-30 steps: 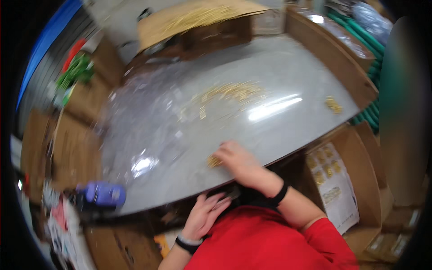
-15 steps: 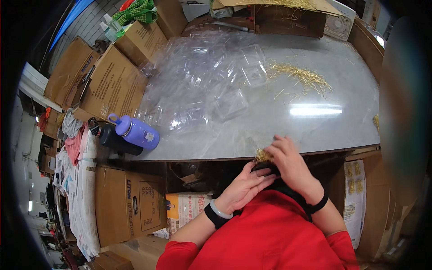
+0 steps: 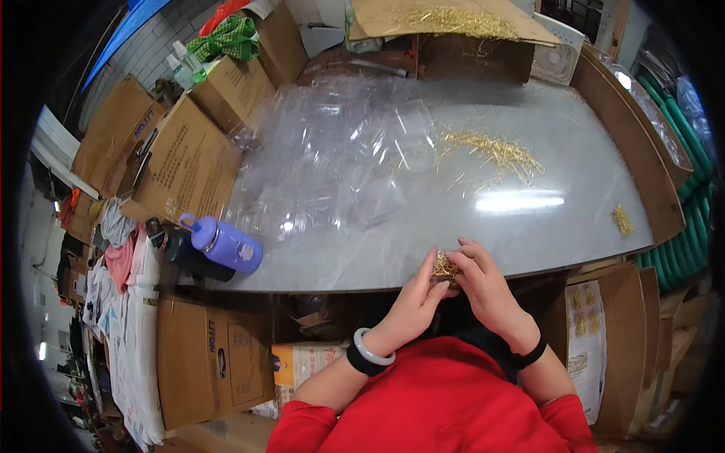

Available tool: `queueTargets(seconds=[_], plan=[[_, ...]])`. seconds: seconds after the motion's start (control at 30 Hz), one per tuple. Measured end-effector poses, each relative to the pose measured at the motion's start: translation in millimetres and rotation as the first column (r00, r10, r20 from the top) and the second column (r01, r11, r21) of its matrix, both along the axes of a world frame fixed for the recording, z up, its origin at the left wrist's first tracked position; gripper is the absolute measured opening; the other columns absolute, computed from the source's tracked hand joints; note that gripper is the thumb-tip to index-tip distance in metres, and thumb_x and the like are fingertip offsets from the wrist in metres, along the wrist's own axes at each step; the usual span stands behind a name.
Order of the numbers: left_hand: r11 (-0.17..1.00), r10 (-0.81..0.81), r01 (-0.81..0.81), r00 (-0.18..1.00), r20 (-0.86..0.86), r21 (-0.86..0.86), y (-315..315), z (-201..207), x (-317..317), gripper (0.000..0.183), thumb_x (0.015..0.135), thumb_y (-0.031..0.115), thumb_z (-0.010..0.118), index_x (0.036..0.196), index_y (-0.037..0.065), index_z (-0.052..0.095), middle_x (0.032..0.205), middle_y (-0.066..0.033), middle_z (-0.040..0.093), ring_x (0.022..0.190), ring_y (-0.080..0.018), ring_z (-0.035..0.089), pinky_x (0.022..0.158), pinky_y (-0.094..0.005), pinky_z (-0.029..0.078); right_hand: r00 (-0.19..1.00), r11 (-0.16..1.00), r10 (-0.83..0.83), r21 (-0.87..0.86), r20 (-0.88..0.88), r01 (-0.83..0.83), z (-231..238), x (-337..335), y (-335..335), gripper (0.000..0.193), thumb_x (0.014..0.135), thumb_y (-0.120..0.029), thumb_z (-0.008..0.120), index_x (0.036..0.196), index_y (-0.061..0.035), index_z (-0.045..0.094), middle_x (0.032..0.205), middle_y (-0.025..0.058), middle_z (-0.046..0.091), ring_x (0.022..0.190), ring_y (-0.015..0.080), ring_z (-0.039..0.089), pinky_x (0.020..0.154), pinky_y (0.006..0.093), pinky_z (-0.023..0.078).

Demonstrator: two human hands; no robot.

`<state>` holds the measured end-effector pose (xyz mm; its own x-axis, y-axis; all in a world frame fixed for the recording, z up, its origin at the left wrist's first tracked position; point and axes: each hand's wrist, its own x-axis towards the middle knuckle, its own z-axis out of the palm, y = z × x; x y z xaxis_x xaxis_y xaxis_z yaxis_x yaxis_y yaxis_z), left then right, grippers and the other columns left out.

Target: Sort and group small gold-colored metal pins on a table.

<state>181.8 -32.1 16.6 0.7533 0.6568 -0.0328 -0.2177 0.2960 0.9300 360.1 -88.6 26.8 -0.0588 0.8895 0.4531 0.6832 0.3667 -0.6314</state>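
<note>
Gold wires [image 3: 446, 266] being held, lower centre.
They are being cupped between left hand [image 3: 414, 300] and right hand [image 3: 489, 293], seemingly to stay bunched.

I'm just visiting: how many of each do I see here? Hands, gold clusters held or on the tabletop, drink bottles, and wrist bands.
Hands: 2 (left hand, right hand)
Gold clusters: 3 (held cluster, loose heap, small bundle at far right)
Drink bottles: 2 (purple bottle, black bottle)
Wrist bands: 3 (left black band, right black band, pale bangle)
Total: 10
</note>
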Motion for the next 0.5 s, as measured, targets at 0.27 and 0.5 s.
queueTargets(seconds=[0.27,0.5], plan=[[0.402,0.519,0.286,0.711,-0.474,0.870,28.8,9.7,11.6,0.072,0.102,0.027,0.057,0.154,-0.010,0.024,0.143,-0.0313,0.046,0.124,-0.0457,0.049,0.105,-0.0514,0.040,0.997,0.999,0.021,-0.036,0.077,-0.018,-3.9,22.7,22.4,0.043,0.088,0.009,0.062,0.129,-0.0008,0.054,0.128,0.0208,0.052,0.129,0.0448,0.050,0.111,0.0493,0.043],[0.400,0.482,0.179,0.793,-0.372,0.899,43.8,-4.3,19.1,0.064,0.097,0.031,0.065,0.146,-0.002,0.040,0.149,-0.0208,0.043,0.132,-0.0415,0.041,0.114,-0.0505,0.031,0.976,0.985,0.097,-0.119,-0.195,-0.122,14.6,34.1,31.1,0.065,0.087,0.003,0.064,0.147,-0.0013,0.038,0.136,0.0230,0.052,0.129,0.0425,0.051,0.110,0.0459,0.043]])
